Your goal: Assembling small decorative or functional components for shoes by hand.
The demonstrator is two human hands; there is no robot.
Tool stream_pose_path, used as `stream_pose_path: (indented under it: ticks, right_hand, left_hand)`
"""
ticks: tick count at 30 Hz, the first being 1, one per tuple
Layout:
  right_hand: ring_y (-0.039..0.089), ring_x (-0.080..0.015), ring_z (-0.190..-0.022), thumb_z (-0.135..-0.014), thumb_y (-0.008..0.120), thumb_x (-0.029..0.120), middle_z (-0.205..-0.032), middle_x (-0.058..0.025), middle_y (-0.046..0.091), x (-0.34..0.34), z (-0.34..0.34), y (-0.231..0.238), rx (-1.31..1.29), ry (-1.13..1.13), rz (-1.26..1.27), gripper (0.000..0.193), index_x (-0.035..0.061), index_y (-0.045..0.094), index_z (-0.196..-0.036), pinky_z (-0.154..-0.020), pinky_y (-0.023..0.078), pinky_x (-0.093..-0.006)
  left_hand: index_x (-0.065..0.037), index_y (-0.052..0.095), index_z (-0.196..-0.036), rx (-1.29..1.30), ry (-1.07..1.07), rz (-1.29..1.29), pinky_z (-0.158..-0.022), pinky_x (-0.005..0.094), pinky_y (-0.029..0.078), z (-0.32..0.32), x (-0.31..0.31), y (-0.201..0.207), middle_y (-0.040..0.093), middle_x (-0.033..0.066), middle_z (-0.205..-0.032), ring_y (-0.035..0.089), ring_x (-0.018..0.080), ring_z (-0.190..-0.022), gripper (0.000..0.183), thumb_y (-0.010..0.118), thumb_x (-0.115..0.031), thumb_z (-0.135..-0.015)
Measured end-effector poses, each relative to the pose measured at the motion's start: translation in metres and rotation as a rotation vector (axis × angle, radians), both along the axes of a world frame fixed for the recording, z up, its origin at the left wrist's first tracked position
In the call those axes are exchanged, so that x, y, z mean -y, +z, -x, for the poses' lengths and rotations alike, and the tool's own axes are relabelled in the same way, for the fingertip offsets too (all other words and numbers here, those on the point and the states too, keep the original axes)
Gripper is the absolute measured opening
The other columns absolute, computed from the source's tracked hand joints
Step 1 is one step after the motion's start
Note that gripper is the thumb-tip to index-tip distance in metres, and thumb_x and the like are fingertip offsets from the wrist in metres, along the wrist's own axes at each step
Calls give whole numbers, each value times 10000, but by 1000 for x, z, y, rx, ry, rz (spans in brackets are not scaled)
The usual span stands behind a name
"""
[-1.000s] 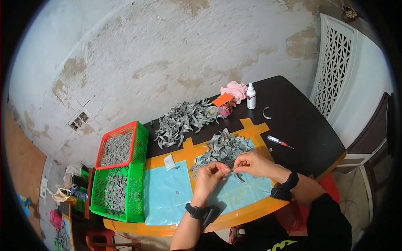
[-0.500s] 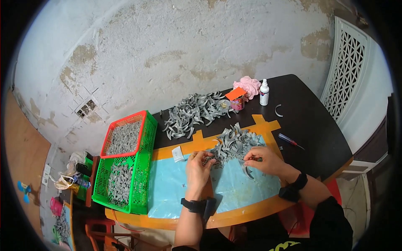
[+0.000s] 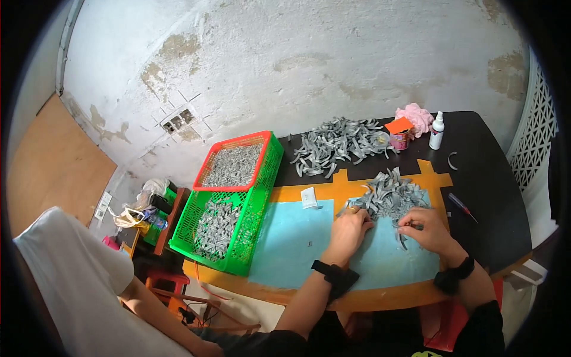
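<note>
My left hand (image 3: 349, 229) rests on the light blue mat (image 3: 297, 238), fingers curled at the near edge of a pile of grey curved strips (image 3: 392, 193). My right hand (image 3: 423, 226) lies just right of it, pinching one grey strip (image 3: 403, 239) that hangs below the fingers. Both wrists wear black bands. Whether the left fingers hold a strip is hidden.
A second, larger heap of grey strips (image 3: 339, 146) lies on the dark table (image 3: 493, 178) behind. A green basket (image 3: 238, 232) and a red basket (image 3: 235, 163) hold more strips at left. A white bottle (image 3: 438, 130), pink cloth (image 3: 416, 116) and a person's white sleeve (image 3: 65, 279) are nearby.
My hands have lowered from in front of me down to the mat beside the near pile. The view has swung left, bringing another person's sleeve into sight.
</note>
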State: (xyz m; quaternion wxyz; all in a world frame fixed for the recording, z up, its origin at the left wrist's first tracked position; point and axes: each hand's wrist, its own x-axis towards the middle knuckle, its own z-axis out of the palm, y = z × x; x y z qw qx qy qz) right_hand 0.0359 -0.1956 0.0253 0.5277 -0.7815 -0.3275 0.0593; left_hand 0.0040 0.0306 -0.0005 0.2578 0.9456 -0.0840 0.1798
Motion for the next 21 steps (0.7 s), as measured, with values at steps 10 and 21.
stream_pose_path:
  ticks: [10, 21]
  right_hand:
    - [584, -137, -674, -755, 712, 53, -753, -69, 615, -10, 3, -2, 32, 15, -17, 102, -1, 657, -822, -613, 452, -255]
    - [603, -116, -803, -823, 669, 39, -884, -67, 612, -4, -5, -7, -96, 60, -235, 110, -15, 645, -916, -678, 483, -231]
  left_hand:
    - [-27, 530, -945, -82, -189, 937, -605, 204, 432, 8, 8, 12, 559, -3, -777, 516, 55, -690, 84, 525, -110, -959]
    - [-32, 599, -1004, -300, -365, 1545, -875, 277, 493, 6, 15, 4, 632, 130, -1120, 605, 154, -997, 176, 622, 48, -849]
